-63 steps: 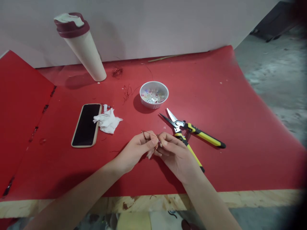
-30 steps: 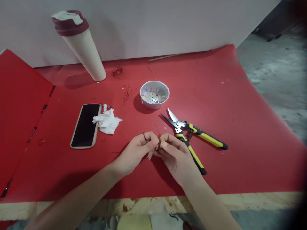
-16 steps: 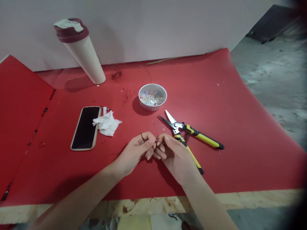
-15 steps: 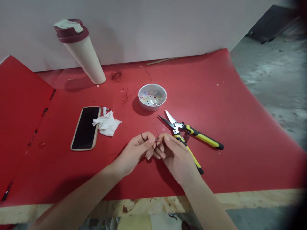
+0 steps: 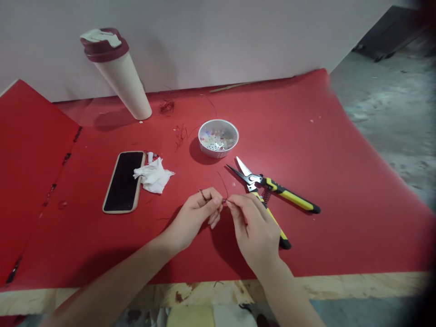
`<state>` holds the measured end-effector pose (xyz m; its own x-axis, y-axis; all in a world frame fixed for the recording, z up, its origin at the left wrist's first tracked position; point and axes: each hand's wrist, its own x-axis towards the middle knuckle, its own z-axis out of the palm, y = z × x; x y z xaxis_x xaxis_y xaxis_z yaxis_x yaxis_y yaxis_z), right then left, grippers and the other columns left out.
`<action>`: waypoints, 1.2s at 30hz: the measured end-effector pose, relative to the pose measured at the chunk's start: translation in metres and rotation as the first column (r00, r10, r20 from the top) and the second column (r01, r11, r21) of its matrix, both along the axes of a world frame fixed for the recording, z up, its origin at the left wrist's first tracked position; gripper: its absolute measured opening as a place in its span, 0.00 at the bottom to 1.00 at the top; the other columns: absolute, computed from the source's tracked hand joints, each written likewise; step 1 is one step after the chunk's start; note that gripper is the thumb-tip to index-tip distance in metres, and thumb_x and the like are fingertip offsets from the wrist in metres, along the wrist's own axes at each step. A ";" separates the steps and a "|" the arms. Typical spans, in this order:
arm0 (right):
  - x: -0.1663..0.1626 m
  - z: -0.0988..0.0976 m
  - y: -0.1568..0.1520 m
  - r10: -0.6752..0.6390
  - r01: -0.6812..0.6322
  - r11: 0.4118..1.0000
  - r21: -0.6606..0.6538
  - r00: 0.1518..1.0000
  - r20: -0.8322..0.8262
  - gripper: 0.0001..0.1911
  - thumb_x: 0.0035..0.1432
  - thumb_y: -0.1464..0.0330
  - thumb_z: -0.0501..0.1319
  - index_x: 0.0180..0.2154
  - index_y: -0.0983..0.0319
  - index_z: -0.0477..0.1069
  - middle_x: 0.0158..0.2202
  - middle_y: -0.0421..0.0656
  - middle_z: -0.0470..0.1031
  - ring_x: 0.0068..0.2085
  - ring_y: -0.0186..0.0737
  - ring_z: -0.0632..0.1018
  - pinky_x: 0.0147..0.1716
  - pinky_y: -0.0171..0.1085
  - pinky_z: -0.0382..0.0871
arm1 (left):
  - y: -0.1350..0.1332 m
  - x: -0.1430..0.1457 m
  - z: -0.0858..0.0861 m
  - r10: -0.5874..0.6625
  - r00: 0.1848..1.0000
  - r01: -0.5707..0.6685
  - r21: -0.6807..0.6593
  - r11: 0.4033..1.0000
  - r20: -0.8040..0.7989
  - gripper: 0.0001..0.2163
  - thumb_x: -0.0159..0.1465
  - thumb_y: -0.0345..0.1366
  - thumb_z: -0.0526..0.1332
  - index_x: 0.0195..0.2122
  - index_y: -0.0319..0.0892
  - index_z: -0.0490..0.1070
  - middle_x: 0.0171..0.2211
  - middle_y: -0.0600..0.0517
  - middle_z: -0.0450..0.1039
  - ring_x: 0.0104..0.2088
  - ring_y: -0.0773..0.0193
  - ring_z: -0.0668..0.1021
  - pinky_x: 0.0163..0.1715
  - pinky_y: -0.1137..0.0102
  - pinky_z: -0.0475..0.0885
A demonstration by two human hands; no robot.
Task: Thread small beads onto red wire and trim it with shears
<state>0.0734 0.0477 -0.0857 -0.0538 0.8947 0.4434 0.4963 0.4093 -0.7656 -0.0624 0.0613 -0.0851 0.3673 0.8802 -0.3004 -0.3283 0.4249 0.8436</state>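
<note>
My left hand (image 5: 199,213) pinches a small dark bead (image 5: 224,200) at its fingertips, with a thin red thread (image 5: 223,181) rising from it. A red cord loops round one of its fingers. Across from it, my right hand (image 5: 254,222) is closed in a pinch at the bead's other side; whether it grips the bead or the thread end is too small to tell. Just beyond my right hand lie yellow-and-black shears (image 5: 254,179), blades apart, one handle passing partly behind the hand. Past the fingers stands a perforated metal bowl (image 5: 218,152) holding pale and coloured beads.
A phone (image 5: 123,181) and a crumpled white tissue (image 5: 155,176) lie on the left of the red sheet (image 5: 340,195). Behind them stands a tall white tumbler (image 5: 124,84) with a maroon lid. Tangled red thread (image 5: 166,107) lies near it. A wooden edge (image 5: 197,295) runs along the front.
My right hand has turned, its fingers now curled into a narrower pinch, palm facing more downward. My left hand keeps its hold on the bead. The view has shifted slightly.
</note>
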 end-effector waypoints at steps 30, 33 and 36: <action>-0.003 -0.006 0.002 -0.035 0.005 0.989 0.149 0.980 0.196 0.06 0.60 0.77 0.52 0.36 0.61 0.64 0.27 0.41 0.70 0.29 0.35 0.73 0.31 0.34 0.68 | 0.000 0.002 -0.004 0.076 0.996 -0.077 0.005 0.997 0.038 0.10 0.62 0.37 0.57 0.26 0.40 0.61 0.16 0.60 0.56 0.16 0.76 0.61 0.19 0.77 0.57; -0.003 -0.007 0.003 -0.051 0.022 0.989 0.145 0.978 0.201 0.07 0.61 0.77 0.51 0.36 0.61 0.64 0.27 0.41 0.70 0.29 0.35 0.73 0.31 0.33 0.69 | 0.000 0.001 -0.003 0.077 0.996 -0.077 0.009 0.997 0.034 0.10 0.62 0.38 0.57 0.26 0.40 0.61 0.16 0.60 0.56 0.16 0.76 0.62 0.19 0.77 0.57; -0.004 -0.007 0.003 -0.061 0.034 0.990 0.139 0.978 0.199 0.06 0.61 0.76 0.52 0.35 0.61 0.64 0.27 0.41 0.70 0.29 0.34 0.73 0.30 0.33 0.69 | 0.001 0.002 -0.003 0.068 0.997 -0.068 0.024 0.997 0.032 0.10 0.62 0.37 0.56 0.26 0.40 0.61 0.16 0.60 0.56 0.16 0.76 0.63 0.20 0.76 0.56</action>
<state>0.0697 0.0509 -0.0923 -0.1136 0.8312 0.5443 0.6563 0.4741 -0.5870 -0.0609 0.0618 -0.0879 0.3153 0.9105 -0.2676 -0.3821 0.3800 0.8424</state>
